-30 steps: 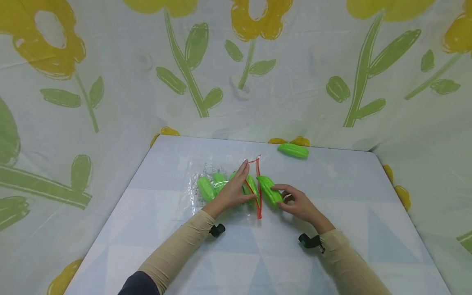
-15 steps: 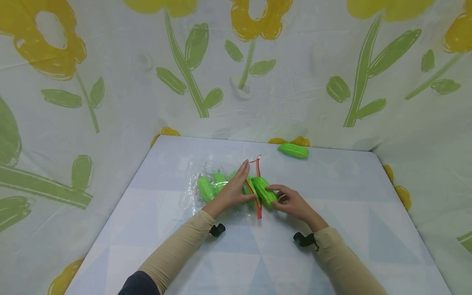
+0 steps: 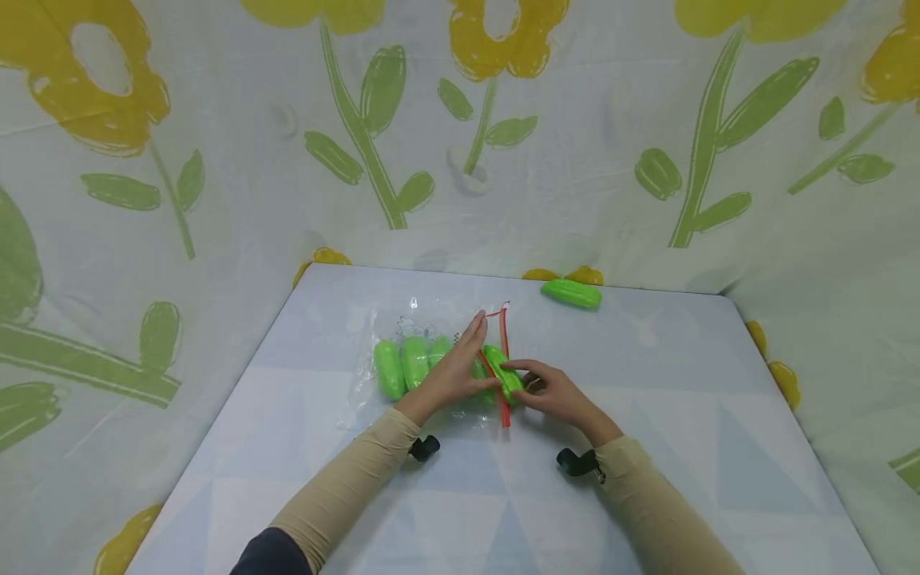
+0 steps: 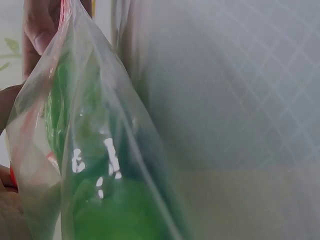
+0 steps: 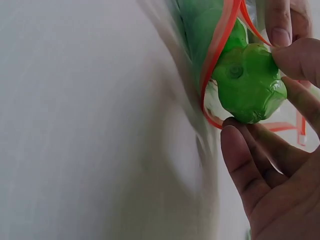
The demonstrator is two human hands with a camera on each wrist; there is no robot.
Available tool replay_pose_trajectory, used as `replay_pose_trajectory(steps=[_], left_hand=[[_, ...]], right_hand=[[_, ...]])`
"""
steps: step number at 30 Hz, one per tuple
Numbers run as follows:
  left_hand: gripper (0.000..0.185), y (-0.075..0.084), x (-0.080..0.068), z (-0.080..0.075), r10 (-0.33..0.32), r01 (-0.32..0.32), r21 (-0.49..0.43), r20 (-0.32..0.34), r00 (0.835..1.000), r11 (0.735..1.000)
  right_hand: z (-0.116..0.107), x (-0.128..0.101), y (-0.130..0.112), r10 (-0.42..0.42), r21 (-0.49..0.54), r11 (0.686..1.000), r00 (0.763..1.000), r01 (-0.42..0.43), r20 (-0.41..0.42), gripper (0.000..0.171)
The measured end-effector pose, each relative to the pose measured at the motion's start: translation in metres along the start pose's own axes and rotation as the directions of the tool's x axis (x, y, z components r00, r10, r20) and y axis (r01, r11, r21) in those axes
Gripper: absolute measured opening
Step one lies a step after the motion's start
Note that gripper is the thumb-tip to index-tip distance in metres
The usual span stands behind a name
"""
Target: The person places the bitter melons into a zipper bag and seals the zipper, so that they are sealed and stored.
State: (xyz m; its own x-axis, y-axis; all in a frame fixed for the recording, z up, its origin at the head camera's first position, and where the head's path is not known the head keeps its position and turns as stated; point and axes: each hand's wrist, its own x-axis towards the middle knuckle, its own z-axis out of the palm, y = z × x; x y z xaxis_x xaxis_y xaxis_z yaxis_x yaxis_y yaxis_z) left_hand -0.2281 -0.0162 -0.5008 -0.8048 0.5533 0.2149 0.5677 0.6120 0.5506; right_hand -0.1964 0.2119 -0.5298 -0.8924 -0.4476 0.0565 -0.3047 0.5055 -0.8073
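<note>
A clear zip bag (image 3: 366,399) with a red-orange zip strip (image 3: 505,411) lies flat, its mouth facing right. Inside it several green gourds (image 3: 389,370) lie side by side, partly behind my left hand. That left hand (image 3: 453,374) holds the bag's upper lip raised, thumb and fingers spread along the strip. My right hand (image 3: 557,395) grips the near end of a ridged green gourd (image 5: 250,82), like a bitter melon, between thumb and fingers. This gourd sits in the bag's mouth, its far part inside. Through the plastic, green shapes (image 4: 115,210) fill the left wrist view.
Another green gourd (image 3: 571,293) lies by the table's back edge, right of the bag. The pale table (image 3: 683,383) has a blue triangle pattern. A flowered cloth (image 3: 575,200) hangs behind and at both sides.
My right hand has moved left, carrying the gourd from beside the zip strip into the bag's mouth. The gourds inside have shifted left and straightened. My left hand has stayed put.
</note>
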Motion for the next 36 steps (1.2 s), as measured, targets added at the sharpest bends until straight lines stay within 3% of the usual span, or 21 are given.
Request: replay_pose_trajectory(steps=[13, 18, 25, 36], left_hand=[[0.11, 0.0013, -0.0017, -0.0019, 0.017, -0.017, -0.007, 0.003, 1.0, 1.0], [0.111, 0.0006, -0.0019, -0.0013, 0.02, -0.02, -0.005, 0.005, 1.0, 1.0], [0.111, 0.0016, -0.0023, -0.0005, 0.02, -0.02, -0.012, -0.008, 1.0, 1.0], [0.111, 0.0018, -0.0018, -0.0009, -0.008, 0.008, 0.004, 0.012, 1.0, 1.0]], right_hand=[[0.002, 0.0072, -0.0042, 0.055, 0.0, 0.998, 0.998, -0.055, -0.031, 0.048], [0.0036, 0.0086, -0.0064, 0.047, -0.019, 0.999, 0.998, -0.048, -0.045, 0.05], [0.005, 0.0087, -0.0078, 0.042, -0.04, 0.998, 0.999, -0.044, -0.034, 0.039], [0.007, 0.0107, -0.0053, 0.02, 0.001, 1.0, 1.0, -0.02, -0.004, 0.04]])
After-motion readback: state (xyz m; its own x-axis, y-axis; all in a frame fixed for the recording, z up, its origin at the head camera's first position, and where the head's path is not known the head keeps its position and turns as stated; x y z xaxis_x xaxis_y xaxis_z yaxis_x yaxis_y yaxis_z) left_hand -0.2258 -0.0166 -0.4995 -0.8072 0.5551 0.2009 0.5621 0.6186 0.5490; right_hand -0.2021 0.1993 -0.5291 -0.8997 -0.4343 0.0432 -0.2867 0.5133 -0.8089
